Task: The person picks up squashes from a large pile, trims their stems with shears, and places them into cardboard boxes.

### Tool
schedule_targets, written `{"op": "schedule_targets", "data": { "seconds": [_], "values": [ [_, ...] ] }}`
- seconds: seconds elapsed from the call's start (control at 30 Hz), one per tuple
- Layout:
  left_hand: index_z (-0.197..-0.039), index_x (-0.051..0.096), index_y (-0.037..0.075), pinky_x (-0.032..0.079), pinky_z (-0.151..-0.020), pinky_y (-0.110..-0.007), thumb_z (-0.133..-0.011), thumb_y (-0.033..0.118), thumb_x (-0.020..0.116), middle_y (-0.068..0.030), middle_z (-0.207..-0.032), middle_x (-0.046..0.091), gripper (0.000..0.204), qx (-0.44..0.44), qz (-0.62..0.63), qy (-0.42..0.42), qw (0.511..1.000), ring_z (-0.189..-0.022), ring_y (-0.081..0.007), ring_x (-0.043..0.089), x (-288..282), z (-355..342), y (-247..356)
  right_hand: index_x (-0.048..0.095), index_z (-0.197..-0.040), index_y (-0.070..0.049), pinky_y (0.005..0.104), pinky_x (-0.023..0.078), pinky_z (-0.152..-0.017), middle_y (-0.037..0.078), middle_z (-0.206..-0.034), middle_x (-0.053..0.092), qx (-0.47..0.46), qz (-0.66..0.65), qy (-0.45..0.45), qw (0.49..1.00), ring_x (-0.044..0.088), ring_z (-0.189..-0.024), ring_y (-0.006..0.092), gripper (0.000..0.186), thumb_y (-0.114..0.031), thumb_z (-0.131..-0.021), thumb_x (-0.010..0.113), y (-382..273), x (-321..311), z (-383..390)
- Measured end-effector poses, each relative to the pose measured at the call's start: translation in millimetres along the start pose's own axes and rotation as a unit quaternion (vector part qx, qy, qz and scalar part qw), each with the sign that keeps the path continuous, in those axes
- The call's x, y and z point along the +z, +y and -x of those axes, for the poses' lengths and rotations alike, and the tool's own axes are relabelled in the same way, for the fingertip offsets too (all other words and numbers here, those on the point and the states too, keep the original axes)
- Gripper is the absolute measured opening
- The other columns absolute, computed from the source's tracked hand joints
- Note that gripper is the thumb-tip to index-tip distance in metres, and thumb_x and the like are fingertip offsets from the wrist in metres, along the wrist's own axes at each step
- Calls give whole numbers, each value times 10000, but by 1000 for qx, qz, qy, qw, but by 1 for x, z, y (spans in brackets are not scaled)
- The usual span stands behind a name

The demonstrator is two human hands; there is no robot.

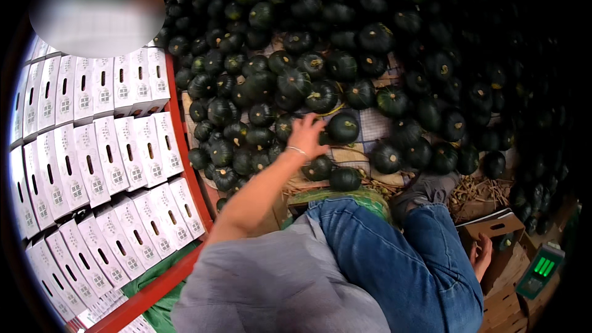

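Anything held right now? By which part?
Left hand: no hold visible; it's spread open beside a dark green kabocha squash, contact unclear. Right hand: partly hidden beside the cardboard box; can't tell whether it holds anything.

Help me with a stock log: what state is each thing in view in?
Dark squashes: visible ones look whole, loosely heaped
Left hand: open, beside a squash; contact unclear
Brown carton: appears open
Right hand: beside that carton, grip unclear
White cartons: stacked in rows
Plaid cloth: spread out, partly covered
Digital display: lit green
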State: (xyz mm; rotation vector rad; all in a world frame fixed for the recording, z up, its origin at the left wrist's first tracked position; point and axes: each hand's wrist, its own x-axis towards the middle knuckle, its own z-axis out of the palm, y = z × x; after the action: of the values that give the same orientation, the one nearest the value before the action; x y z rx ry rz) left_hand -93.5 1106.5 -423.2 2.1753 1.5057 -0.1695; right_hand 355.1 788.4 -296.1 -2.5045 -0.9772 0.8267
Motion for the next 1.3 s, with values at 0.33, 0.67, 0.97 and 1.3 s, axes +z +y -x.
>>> {"op": "schedule_targets", "data": {
  "seconds": [0.33, 0.67, 0.97, 1.3],
  "values": [
    [-1307, 441, 130, 353, -999, -460, -646, 269, 749, -176, -1309, 435, 742, 32, -138, 178, 974, -1205, -388, 392, -108, -37, -45, 514, -1184, -36, 347, 467, -830, 111, -1136, 544, -15, 2, 24, 1000, 557, -991, 238, 270, -45, -914, 520, -3, -13, 7],
    [-1271, 498, 206, 402, -908, -529, -573, 297, 779, -101, -1306, 421, 759, -208, -340, -88, 913, -1198, -379, 392, -148, -38, -62, 502, -1190, -5, 281, 433, -838, 112, -1155, 525, 35, 20, 76, 996, 530, -989, 206, 289, -18, -902, 524, 44, -53, 44],
    [-1267, 446, 230, 413, -871, -520, -546, 326, 797, -159, -1264, 388, 807, -65, -155, 70, 983, -1050, -411, 496, -18, -91, 20, 498, -1166, 1, 338, 412, -924, 112, -1173, 511, -21, 73, -33, 997, 526, -1088, 248, 305, 46, -865, 525, -18, -37, 12],
    [-1276, 498, 134, 403, -924, -486, -613, 251, 758, -178, -1269, 434, 723, 9, -250, -85, 964, -1167, -390, 417, -102, -22, -3, 507, -1171, 10, 306, 425, -918, 121, -1138, 526, 47, 23, 57, 997, 549, -1046, 207, 271, 30, -901, 494, 78, -80, 59]
  ]
}}
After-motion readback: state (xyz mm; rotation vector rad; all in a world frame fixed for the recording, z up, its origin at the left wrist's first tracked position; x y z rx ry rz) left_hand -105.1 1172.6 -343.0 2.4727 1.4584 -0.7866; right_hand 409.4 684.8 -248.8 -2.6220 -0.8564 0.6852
